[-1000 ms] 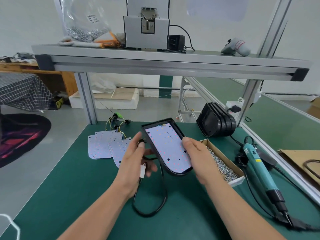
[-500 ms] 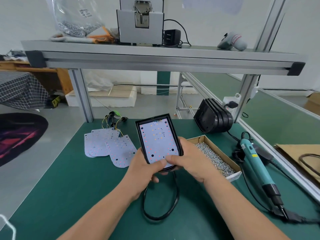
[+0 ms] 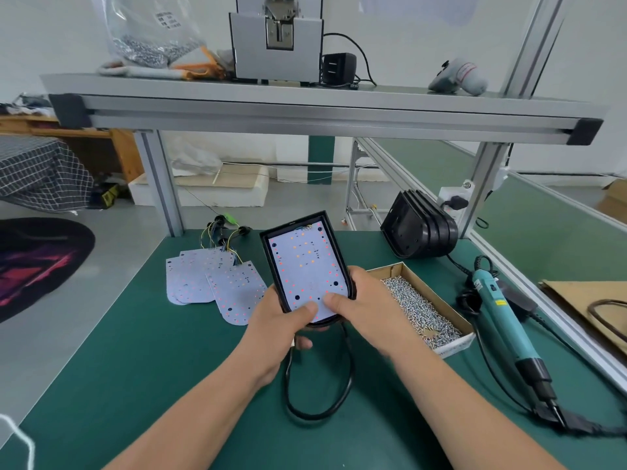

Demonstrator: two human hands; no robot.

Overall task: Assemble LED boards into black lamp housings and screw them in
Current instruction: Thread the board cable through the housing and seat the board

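Observation:
A black lamp housing (image 3: 334,247) with a white LED board (image 3: 303,266) lying inside it is held tilted above the green table. My left hand (image 3: 283,320) grips its rounded near end from the left, thumb on the board. From the right, my right hand (image 3: 364,305) grips the same end, its thumb also pressing the board. A black cable (image 3: 346,378) loops down from the housing onto the table. Loose LED boards (image 3: 217,279) with wires lie to the left. Several empty black housings (image 3: 419,228) are stacked at the back right.
A cardboard box of screws (image 3: 419,307) sits just right of my hands. Right of that box lies a teal electric screwdriver (image 3: 502,320) with its cord. An aluminium shelf (image 3: 305,111) crosses overhead, carrying a screw feeder, a bag of screws and gloves. The table's left edge drops to the floor.
The housing turned from slanting to nearly lengthwise away from me. Both hands slid from its sides to the near rounded end, thumbs now on the board.

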